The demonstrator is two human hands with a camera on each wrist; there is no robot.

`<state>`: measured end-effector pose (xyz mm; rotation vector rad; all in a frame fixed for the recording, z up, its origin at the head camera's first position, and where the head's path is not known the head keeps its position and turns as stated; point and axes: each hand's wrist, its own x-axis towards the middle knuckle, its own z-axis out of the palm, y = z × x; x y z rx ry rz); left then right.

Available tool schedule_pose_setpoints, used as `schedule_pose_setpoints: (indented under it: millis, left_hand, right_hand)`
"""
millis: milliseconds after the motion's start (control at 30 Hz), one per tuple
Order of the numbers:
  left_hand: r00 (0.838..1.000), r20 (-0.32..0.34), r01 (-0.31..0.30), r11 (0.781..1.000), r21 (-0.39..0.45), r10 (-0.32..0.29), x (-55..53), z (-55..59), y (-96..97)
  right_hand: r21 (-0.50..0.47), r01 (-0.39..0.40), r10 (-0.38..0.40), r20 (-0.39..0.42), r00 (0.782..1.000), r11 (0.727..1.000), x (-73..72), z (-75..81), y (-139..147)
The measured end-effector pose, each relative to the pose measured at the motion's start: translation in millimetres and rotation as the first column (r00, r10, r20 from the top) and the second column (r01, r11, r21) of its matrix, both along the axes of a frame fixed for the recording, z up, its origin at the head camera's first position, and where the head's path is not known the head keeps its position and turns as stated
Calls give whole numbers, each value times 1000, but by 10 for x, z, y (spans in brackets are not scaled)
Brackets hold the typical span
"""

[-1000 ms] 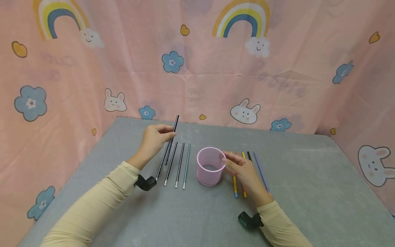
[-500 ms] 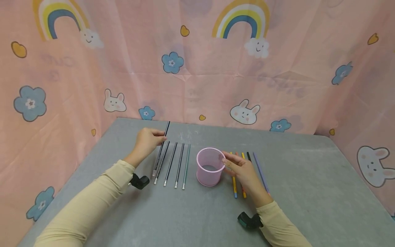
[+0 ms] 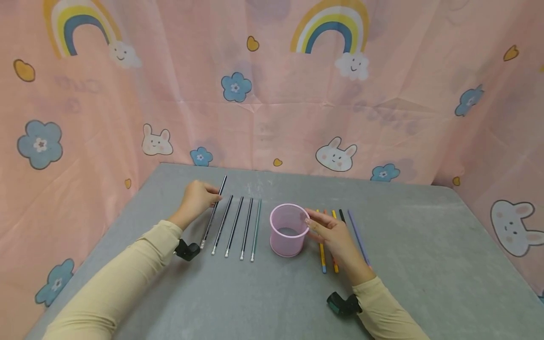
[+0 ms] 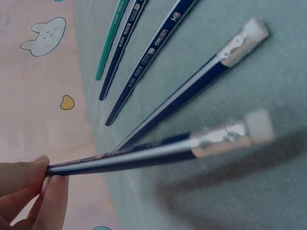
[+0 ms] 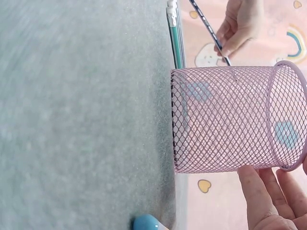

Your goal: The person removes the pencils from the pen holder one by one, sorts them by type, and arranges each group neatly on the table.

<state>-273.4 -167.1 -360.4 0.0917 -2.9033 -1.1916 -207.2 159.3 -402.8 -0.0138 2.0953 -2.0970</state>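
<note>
My left hand (image 3: pixel 197 199) pinches a dark blue pencil (image 4: pixel 144 157) near its far end, between thumb and fingers. The pencil slants, its white eraser end toward me, left of a row of pencils. In that row lie several dark pencils (image 3: pixel 234 226) and one green pencil (image 3: pixel 256 231), erasers facing me. Right of them a pink mesh pen holder (image 5: pixel 225 120) stands upright, with nothing inside. My right hand (image 3: pixel 335 236) holds it at its right side, fingertips at the rim and wall.
Behind and under my right hand lie yellow pencils (image 3: pixel 323 259), a black one (image 3: pixel 342 215) and a purple one (image 3: pixel 360 238). The grey table (image 3: pixel 425 255) ends at a pink patterned curtain (image 3: pixel 272 118). Black wrist cameras (image 3: pixel 187 250) sit on both wrists.
My left hand has moved left and toward me, bringing the dark blue pencil lower, to the row's left side. My right hand and the pen holder have stayed in place.
</note>
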Motion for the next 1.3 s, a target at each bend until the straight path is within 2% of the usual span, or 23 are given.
schedule_pose_setpoints:
  millis: [433, 833, 1300]
  left_hand:
    - [997, 77, -13, 998, -55, 17, -78, -63, -75]
    - [996, 94, -4, 998, -70, 11, -102, -179, -105]
    - [990, 142, -1, 996, -88, 14, -154, -302, -77]
  right_hand:
    - [-5, -24, 24, -24, 999, 1000, 9, 7, 15]
    - [-17, -28, 27, -31, 999, 999, 7, 7, 13]
    - [-17, -27, 26, -40, 999, 999, 3, -6, 15]
